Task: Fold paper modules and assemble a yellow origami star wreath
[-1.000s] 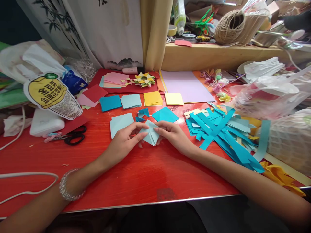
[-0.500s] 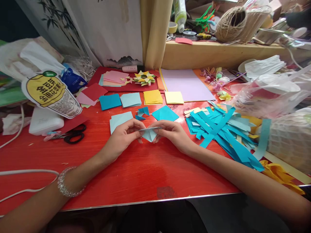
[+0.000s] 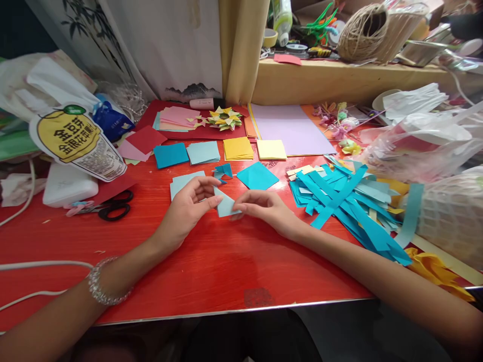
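Observation:
A small light-blue folded paper (image 3: 225, 205), now a flat triangle, is held between my two hands above the red table. My left hand (image 3: 192, 203) pinches its left corner between thumb and fingers. At its lower right corner, the thumb and fingertips of my right hand (image 3: 266, 208) are closed on it. Just beyond are a small folded blue paper piece (image 3: 223, 172) and a bright blue square sheet (image 3: 258, 176) turned like a diamond. Partly behind my left hand lies a stack of light-blue squares (image 3: 184, 182).
Stacks of blue (image 3: 171, 156), yellow (image 3: 237, 149) and cream paper (image 3: 271, 150) line the back. Blue paper strips (image 3: 335, 198) heap on the right. Black-handled scissors (image 3: 115, 206) and a white box (image 3: 70, 185) lie left. A folded paper ring (image 3: 225, 119) sits behind.
The light-blue paper has gone from a spread, pointed shape to a flat triangle, tilted down to the right. My right hand has shifted to its lower corner; my left stays at the left.

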Tool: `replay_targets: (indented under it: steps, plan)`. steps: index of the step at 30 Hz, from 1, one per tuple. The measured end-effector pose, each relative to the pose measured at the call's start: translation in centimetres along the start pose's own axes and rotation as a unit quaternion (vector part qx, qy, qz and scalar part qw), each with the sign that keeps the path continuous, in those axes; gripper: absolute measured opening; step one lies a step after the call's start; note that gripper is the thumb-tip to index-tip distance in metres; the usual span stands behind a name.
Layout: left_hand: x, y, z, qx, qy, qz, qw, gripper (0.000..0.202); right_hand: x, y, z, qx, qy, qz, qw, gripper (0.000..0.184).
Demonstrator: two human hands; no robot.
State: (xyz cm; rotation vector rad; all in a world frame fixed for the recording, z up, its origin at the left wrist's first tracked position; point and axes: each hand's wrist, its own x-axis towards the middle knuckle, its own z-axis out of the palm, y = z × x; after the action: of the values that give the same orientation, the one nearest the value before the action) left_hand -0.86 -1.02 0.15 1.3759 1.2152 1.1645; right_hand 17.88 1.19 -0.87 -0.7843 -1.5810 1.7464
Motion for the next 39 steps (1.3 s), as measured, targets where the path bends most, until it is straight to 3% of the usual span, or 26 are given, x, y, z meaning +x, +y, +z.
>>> replay_targets:
  steps: [3, 7, 11, 15, 18, 22, 27, 39]
  plan:
    - [-0.1, -0.3, 0.1, 0.019, 0.009, 0.032, 0.999, 0.033, -0.1, 0.1, 0.3, 0.0, -0.033, 0.015, 0.999, 0.018]
    - [-0.6, -0.1, 0.5, 0.073, -0.045, 0.049, 0.995, 0.018, -0.2, 0.5, 0.4, -0.037, -0.039, 0.01, 0.999, 0.019]
    - [-1.0, 0.0, 0.7, 0.123, -0.077, 0.039, 0.989, 0.03, -0.1, 0.7, 0.3, -0.043, 0.007, -0.014, 0.999, 0.015]
    - [-1.0, 0.4, 0.5, 0.168, -0.105, 0.045, 0.979, 0.017, -0.1, 0.5, 0.4, -0.049, 0.021, -0.02, 0.998, 0.014]
    - [-1.0, 0.6, 0.3, 0.22, -0.102, 0.065, 0.968, 0.017, -0.2, 0.2, 0.6, -0.059, 0.025, -0.02, 0.998, 0.014]
    - [-0.7, 0.7, 0.3, 0.23, -0.097, 0.044, 0.967, 0.022, -0.4, 0.0, 0.5, -0.089, 0.042, -0.03, 0.995, 0.018]
    - [-0.5, 0.6, 0.2, 0.232, -0.075, 0.04, 0.969, 0.027, -0.3, 0.0, 0.3, -0.091, -0.018, -0.014, 0.996, 0.025]
    - [-0.7, 0.6, 0.4, 0.251, -0.076, 0.044, 0.964, 0.031, -0.4, 0.1, 0.4, -0.127, -0.046, -0.002, 0.991, 0.029]
